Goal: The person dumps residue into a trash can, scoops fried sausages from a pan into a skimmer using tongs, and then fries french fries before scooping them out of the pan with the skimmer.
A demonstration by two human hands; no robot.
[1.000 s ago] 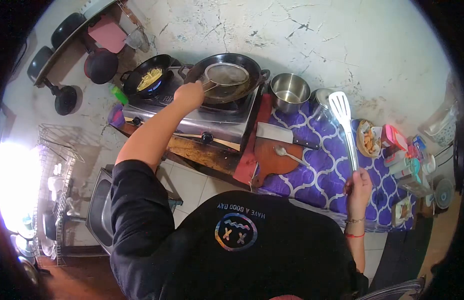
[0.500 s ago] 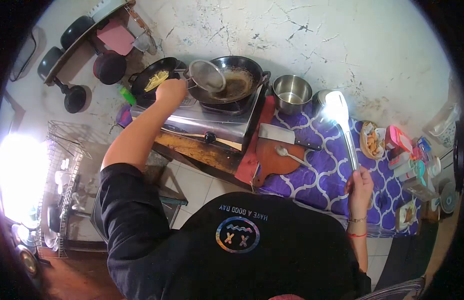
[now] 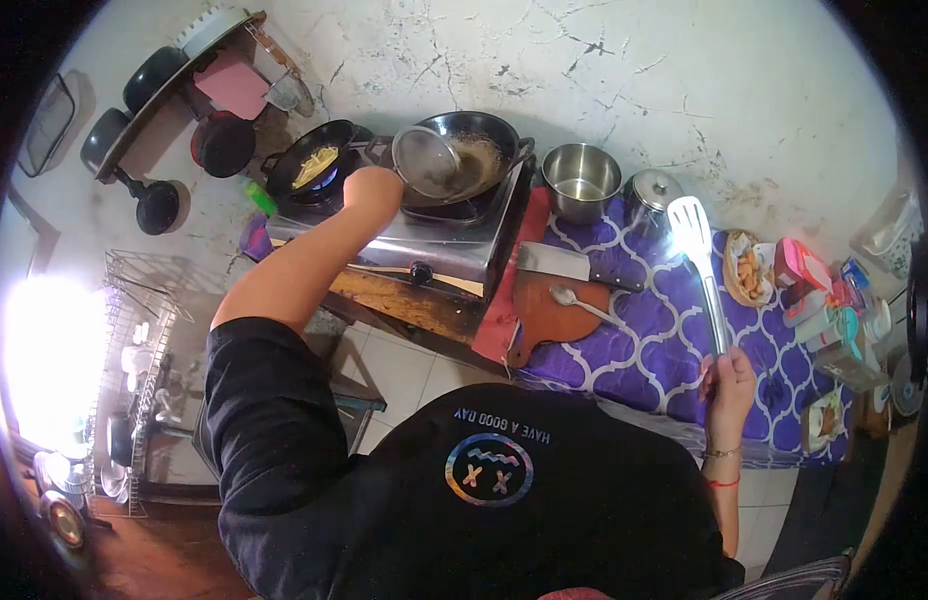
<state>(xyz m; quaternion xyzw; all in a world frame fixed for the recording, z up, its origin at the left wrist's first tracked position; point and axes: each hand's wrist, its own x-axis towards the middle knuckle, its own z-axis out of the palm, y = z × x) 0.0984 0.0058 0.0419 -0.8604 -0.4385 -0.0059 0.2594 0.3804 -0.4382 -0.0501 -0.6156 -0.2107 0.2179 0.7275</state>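
My left hand (image 3: 375, 192) is closed around the handle of a wire-mesh strainer (image 3: 424, 158). The strainer hangs over the left part of a large dark wok (image 3: 489, 140) with oil in it; I cannot tell whether the mesh touches the oil. To the left, pale yellow strips (image 3: 317, 166) lie in a smaller black pan (image 3: 284, 177), and a blue flame shows by its edge. My right hand (image 3: 729, 386) grips the handle of a metal slotted spatula (image 3: 693, 228), held up above the purple patterned cloth (image 3: 656, 330), apart from the pans.
Both pans stand on a steel gas stove (image 3: 454, 256). To its right are a steel pot (image 3: 581, 180), a lidded pot (image 3: 656, 190), a cleaver (image 3: 556, 260) and a spoon (image 3: 584, 302) on a wooden board (image 3: 544, 320). A basket of fried pieces (image 3: 749, 268) sits farther right.
My left hand and the strainer have shifted slightly right and down. The flame by the smaller pan now shows. My right hand still holds the spatula, slightly lower in view.
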